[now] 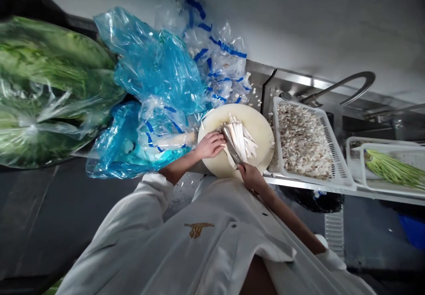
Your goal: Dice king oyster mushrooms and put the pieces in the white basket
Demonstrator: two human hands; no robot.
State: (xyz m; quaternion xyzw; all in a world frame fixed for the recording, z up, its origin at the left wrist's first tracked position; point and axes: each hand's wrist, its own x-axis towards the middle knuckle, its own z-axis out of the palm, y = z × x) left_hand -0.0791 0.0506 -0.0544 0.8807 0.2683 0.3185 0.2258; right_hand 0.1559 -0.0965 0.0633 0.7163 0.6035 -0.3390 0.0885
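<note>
A round cream cutting board (pixel 212 118) lies in front of me, with long white strips (pixel 239 136) fanned over its middle; they look like sliced king oyster mushroom. My right hand (pixel 251 177) is closed around the handle of a kitchen knife (pixel 233 152), at the board's near edge. The blade points away and to the left, beside the strips. On the board's left side my left hand (pixel 211 145) has its fingers together and bent, holding a pale mushroom piece (pixel 229 154) against the blade. Part of that piece is hidden by the fingers and knife.
Right of the board stands a white basket (pixel 343 171) of chopped mushroom (pixel 303 142). Farther right, another basket (pixel 363 171) holds green stalks (pixel 395 166). A faucet (pixel 348 87) arches behind. Blue plastic bags (pixel 162 69), clear wrappers (pixel 222 64) and bagged leafy greens (pixel 49 91) crowd the left.
</note>
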